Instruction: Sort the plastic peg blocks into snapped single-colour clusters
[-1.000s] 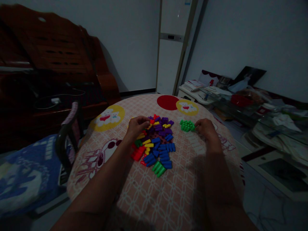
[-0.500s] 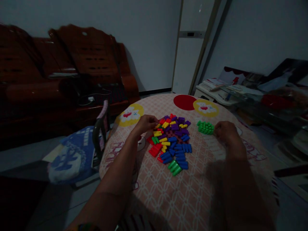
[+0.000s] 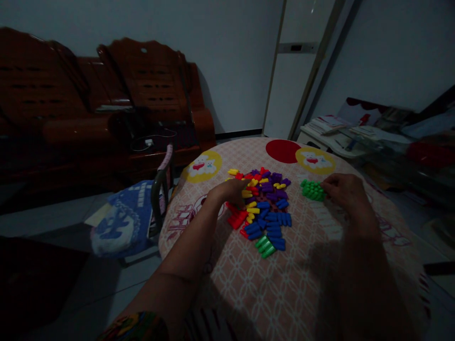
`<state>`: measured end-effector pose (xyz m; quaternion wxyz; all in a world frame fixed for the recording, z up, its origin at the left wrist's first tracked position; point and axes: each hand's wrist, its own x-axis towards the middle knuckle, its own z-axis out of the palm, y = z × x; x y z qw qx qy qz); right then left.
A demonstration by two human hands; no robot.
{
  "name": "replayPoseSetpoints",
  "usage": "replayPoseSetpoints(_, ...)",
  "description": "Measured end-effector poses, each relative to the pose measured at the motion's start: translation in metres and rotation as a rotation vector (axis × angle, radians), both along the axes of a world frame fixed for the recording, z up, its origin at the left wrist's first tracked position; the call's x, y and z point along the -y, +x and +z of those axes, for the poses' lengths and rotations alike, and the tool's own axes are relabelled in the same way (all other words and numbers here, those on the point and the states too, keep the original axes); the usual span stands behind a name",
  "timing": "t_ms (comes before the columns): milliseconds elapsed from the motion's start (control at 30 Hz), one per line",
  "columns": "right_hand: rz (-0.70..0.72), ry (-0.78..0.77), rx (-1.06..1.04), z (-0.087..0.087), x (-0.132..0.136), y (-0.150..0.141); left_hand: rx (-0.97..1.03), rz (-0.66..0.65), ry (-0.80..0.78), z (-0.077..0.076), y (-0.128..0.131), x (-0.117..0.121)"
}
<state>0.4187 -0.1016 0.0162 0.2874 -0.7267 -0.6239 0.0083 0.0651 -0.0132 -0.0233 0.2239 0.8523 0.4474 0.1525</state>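
A heap of small plastic pegs in purple, blue, yellow, red and green lies in the middle of a round table with a pink patterned cloth. To its right is a separate tight cluster of green pegs. My left hand rests on the heap's left edge with curled fingers; what they hold is hidden. My right hand lies to the right of the green cluster, and its bent fingertips pinch the cluster's right edge.
A dark chair with a blue cloth stands close to the table's left side. Behind it is a brown wooden sofa. A low table with papers and clutter is at the right. The room is dim.
The view has swung left. My left hand has slid down from the heap's top left to its left edge, covering a green peg there. My right hand stays at the green cluster.
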Motion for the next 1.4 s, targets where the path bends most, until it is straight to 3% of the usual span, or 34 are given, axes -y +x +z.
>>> replayPoseSetpoints(100, 0.011, 0.01, -0.021, 0.003, 0.0, -0.004, 0.015, -0.034, -0.048, 0.011, -0.001, 0.002)
replayPoseSetpoints(200, 0.047, -0.018, -0.092, 0.006, -0.002, -0.021, 0.248, -0.063, -0.082, 0.024, -0.003, 0.002)
replayPoseSetpoints(300, 0.201, -0.075, -0.249, 0.007, -0.004, -0.052, 0.527, -0.069, -0.257, 0.031, 0.005, 0.006)
replayPoseSetpoints(400, 0.394, -0.111, -0.415, 0.002, -0.005, -0.087, 0.756, -0.111, -0.451, 0.029, 0.023, 0.014)
replayPoseSetpoints(467, 0.45, -0.122, -0.521, -0.003, -0.005, -0.104, 0.853, -0.141, -0.539, 0.025, 0.035, 0.02)
replayPoseSetpoints(700, 0.388, -0.091, -0.751, -0.018, -0.012, -0.12, 0.89, -0.141, -0.576, 0.009, 0.053, 0.022)
replayPoseSetpoints(867, 0.355, -0.081, -0.858, -0.008, -0.015, -0.103, 0.836, -0.148, -0.466, 0.006, 0.055, 0.02)
replayPoseSetpoints(967, 0.171, 0.019, -0.818, 0.002, -0.011, -0.064, 0.796, -0.08, -0.324, 0.002, 0.05, 0.013)
replayPoseSetpoints(1067, -0.055, 0.119, -0.621, 0.007, -0.004, -0.016, 0.714, 0.054, -0.2, -0.005, 0.039, 0.002)
replayPoseSetpoints(1133, -0.132, 0.097, -0.437, 0.007, 0.002, 0.008, 0.65, 0.17, -0.129, -0.01, 0.031, -0.004)
replayPoseSetpoints(1267, -0.089, -0.056, -0.299, 0.002, 0.006, 0.018, 0.59, 0.332, -0.042, -0.019, 0.021, -0.012)
replayPoseSetpoints(1400, -0.011, -0.186, -0.33, -0.006, -0.001, 0.001, 0.611, 0.344, -0.037, -0.024, 0.017, -0.014)
